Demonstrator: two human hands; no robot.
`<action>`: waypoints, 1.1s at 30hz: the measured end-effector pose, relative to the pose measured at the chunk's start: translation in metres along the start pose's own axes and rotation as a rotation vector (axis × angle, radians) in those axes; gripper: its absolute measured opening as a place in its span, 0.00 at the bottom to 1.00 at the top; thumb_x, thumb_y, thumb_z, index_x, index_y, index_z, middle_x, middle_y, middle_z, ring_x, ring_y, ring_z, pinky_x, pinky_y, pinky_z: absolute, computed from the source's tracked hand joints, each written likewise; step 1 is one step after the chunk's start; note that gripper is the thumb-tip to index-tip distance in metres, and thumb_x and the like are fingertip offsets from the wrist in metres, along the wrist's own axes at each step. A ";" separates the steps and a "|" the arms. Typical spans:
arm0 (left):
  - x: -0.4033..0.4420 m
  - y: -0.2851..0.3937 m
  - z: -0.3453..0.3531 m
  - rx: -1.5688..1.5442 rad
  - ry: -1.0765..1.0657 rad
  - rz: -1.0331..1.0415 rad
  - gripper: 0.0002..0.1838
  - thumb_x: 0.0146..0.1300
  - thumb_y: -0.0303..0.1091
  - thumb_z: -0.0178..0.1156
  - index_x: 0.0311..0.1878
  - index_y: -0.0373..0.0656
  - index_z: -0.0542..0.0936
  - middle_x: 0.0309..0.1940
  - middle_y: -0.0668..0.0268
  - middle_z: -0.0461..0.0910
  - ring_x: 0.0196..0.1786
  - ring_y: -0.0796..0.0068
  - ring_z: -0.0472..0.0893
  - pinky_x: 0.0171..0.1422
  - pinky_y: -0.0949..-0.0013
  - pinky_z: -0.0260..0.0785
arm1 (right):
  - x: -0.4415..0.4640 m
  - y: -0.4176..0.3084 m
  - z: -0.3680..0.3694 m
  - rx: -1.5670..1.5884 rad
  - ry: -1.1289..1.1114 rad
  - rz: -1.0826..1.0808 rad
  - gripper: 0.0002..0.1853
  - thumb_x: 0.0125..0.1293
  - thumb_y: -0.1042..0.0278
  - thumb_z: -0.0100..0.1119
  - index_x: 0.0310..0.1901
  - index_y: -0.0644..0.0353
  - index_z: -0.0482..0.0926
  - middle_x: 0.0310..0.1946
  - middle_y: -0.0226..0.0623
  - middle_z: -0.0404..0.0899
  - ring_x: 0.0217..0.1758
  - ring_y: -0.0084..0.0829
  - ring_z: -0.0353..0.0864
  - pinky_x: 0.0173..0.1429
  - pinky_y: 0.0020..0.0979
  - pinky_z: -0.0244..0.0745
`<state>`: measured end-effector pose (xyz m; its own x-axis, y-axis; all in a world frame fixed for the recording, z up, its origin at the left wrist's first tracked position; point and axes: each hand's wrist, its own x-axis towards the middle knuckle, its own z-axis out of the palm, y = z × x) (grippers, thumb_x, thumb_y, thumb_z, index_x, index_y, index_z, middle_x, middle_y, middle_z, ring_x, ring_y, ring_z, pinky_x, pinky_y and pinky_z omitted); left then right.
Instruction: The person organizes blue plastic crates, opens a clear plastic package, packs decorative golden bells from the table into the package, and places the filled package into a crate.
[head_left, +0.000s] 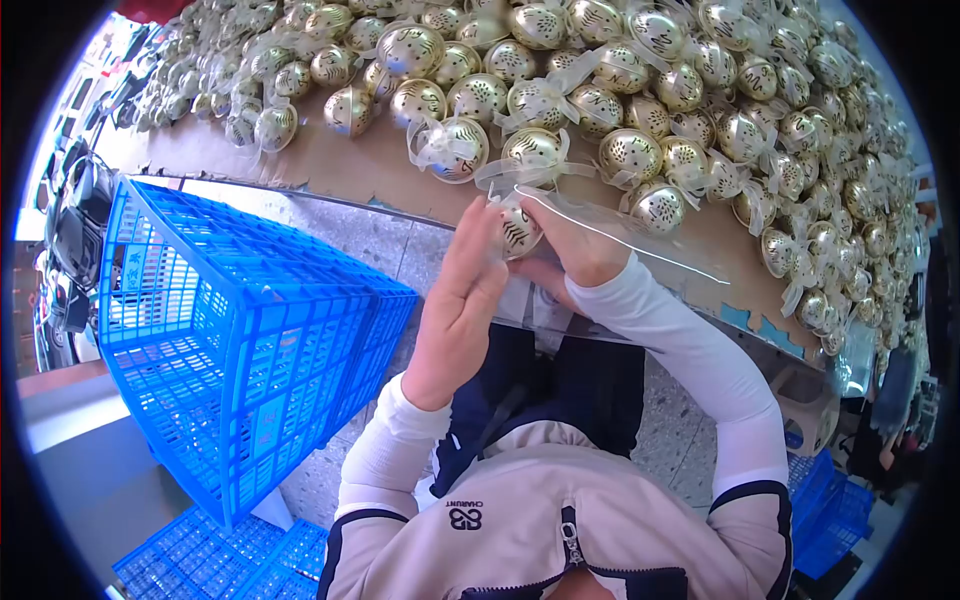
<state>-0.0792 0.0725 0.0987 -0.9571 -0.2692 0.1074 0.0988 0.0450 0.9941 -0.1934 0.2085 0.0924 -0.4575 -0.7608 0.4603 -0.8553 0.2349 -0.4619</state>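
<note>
Between my two hands is a gold ball ornament (517,236) with a dark wavy pattern, at the table's near edge. My left hand (460,300) presses its long, straight fingers against the ball's left side. On the other side my right hand (585,245) curls around the ball, thumb and fingers near its top; some of its fingers are hidden. Clear plastic film (665,245) lies by my right wrist, with a bright line along it. Just beyond my fingertips sits another gold ball with a sheer ribbon bow (532,155).
Many gold balls with sheer ribbons (680,88) are heaped across the brown, cardboard-like tabletop (330,180). Tall blue plastic crates (260,330) stand close to my left arm. More blue crates are at the lower left (215,560) and lower right (825,510).
</note>
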 end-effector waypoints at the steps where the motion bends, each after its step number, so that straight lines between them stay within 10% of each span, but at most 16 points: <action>1: 0.000 0.001 0.000 0.033 0.002 0.019 0.25 0.67 0.27 0.46 0.67 0.36 0.60 0.70 0.53 0.53 0.72 0.64 0.52 0.72 0.67 0.44 | 0.001 0.002 0.003 0.005 0.006 -0.008 0.34 0.45 0.67 0.72 0.55 0.65 0.70 0.44 0.48 0.78 0.43 0.44 0.81 0.45 0.36 0.75; 16: -0.025 0.004 -0.018 -0.169 0.106 -0.098 0.24 0.64 0.23 0.45 0.65 0.34 0.62 0.70 0.54 0.54 0.73 0.65 0.51 0.73 0.68 0.42 | 0.007 -0.021 -0.013 0.259 -0.296 -0.004 0.33 0.45 0.74 0.68 0.56 0.67 0.67 0.47 0.48 0.76 0.43 0.44 0.80 0.46 0.36 0.75; 23: -0.036 0.019 -0.051 -0.498 0.291 -0.286 0.25 0.65 0.24 0.45 0.65 0.28 0.60 0.66 0.54 0.61 0.65 0.64 0.66 0.67 0.67 0.59 | -0.058 0.001 -0.111 -0.130 -0.350 -0.249 0.16 0.46 0.78 0.61 0.41 0.64 0.77 0.42 0.42 0.77 0.41 0.40 0.78 0.42 0.37 0.73; 26: -0.056 0.015 -0.074 -0.543 0.286 -0.202 0.26 0.66 0.27 0.45 0.66 0.28 0.57 0.65 0.50 0.62 0.64 0.61 0.67 0.66 0.60 0.60 | -0.038 -0.005 -0.139 -0.279 -0.037 -0.193 0.19 0.42 0.82 0.63 0.40 0.63 0.77 0.42 0.47 0.77 0.43 0.45 0.77 0.44 0.38 0.73; 33: -0.077 0.019 -0.078 -0.722 0.317 -0.308 0.27 0.66 0.29 0.47 0.67 0.30 0.57 0.63 0.51 0.64 0.63 0.59 0.68 0.67 0.58 0.59 | 0.073 0.022 -0.052 -0.583 -0.287 -0.280 0.31 0.36 0.74 0.71 0.49 0.58 0.73 0.47 0.36 0.74 0.53 0.38 0.72 0.57 0.38 0.63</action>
<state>0.0176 0.0192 0.1108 -0.8587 -0.4305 -0.2779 0.0986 -0.6710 0.7349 -0.2580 0.1896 0.1547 -0.1881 -0.9504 0.2478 -0.9590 0.2322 0.1625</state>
